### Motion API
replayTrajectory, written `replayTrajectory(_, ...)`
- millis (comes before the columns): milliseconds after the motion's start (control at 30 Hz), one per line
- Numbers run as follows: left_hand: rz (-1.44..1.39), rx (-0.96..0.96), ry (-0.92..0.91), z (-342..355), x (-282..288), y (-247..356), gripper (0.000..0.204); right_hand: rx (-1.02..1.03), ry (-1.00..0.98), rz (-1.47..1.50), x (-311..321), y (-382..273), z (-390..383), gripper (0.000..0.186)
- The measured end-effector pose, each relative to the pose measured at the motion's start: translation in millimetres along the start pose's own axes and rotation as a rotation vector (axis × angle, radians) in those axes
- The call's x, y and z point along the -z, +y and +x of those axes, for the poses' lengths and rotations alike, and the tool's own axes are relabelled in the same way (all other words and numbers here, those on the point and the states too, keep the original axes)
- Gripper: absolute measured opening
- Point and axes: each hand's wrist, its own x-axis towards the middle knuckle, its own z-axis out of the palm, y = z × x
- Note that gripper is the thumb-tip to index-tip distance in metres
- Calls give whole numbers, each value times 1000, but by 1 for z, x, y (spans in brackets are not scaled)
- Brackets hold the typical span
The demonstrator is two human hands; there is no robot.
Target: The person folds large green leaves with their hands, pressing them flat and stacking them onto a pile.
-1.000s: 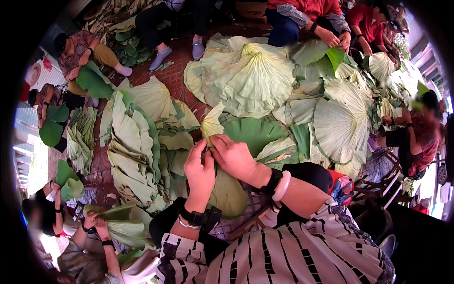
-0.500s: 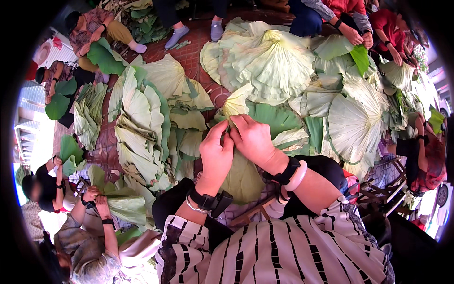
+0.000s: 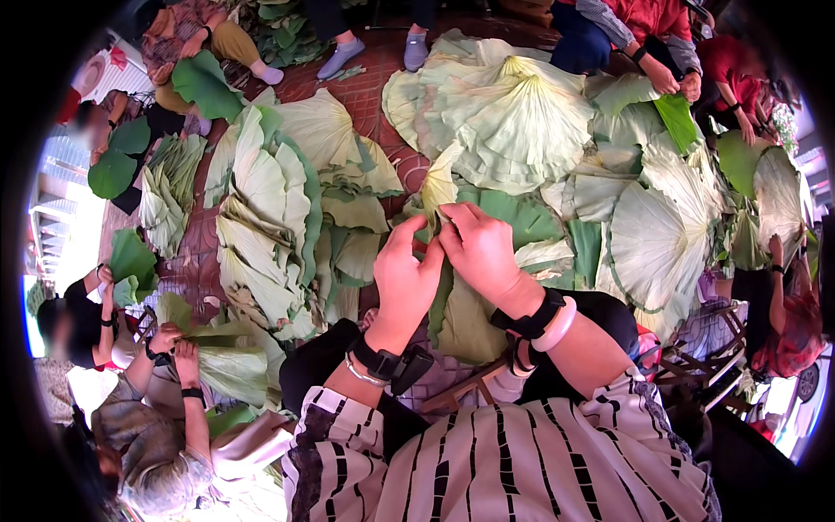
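Note:
A lotus leaf point(image 3: 442, 181), pale yellow-green and gathered into a narrow fold, is held up in front of me between both hands. My left hand point(image 3: 405, 277) is closed on its left side, thumb against fingers. My right hand point(image 3: 487, 259) pinches it from the right, its fingertips almost meeting the left ones. The leaf's lower part point(image 3: 474, 322) hangs down below my hands toward my lap. Just beyond lies a green lotus leaf point(image 3: 513, 217) on the ground, partly covered by my right hand.
A large fanned stack of pale lotus leaves point(image 3: 513, 122) lies ahead, with another pile point(image 3: 270, 235) to the left and an open pleated leaf point(image 3: 657, 230) to the right. Red paving point(image 3: 361, 91) shows between them. Several co-workers sit around, handling leaves; a wooden stool point(image 3: 465, 387) is below me.
My hands have shifted slightly right and down in the picture, still gripping the leaf. A green edge now shows on its hanging part. At far right, a co-worker's leaves stand more upright.

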Motion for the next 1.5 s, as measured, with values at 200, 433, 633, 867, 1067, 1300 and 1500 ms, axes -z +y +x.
replayTrajectory(200,15,-125,-46,-4,-3,-4,21,-15,10,-84,-3,1,1,27)
replayTrajectory(433,79,-173,-49,-6,0,1,16,-9,-23,-44,-5,8,0,27)
replayTrajectory(633,73,-211,-10,-5,2,5,21,-83,-14,69,-4,10,1,26)
replayTrajectory(867,125,-323,-5,-6,5,3,24,85,28,-91,4,1,10,41)
replayTrajectory(1067,100,-368,27,-5,7,10,24,136,46,-36,0,12,6,40)
replayTrajectory(1300,79,-168,-94,-10,8,8,31,125,44,-4,-2,9,9,29)
replayTrajectory(1500,238,-96,-145,-2,14,12,45,113,-45,-46,0,2,6,30)
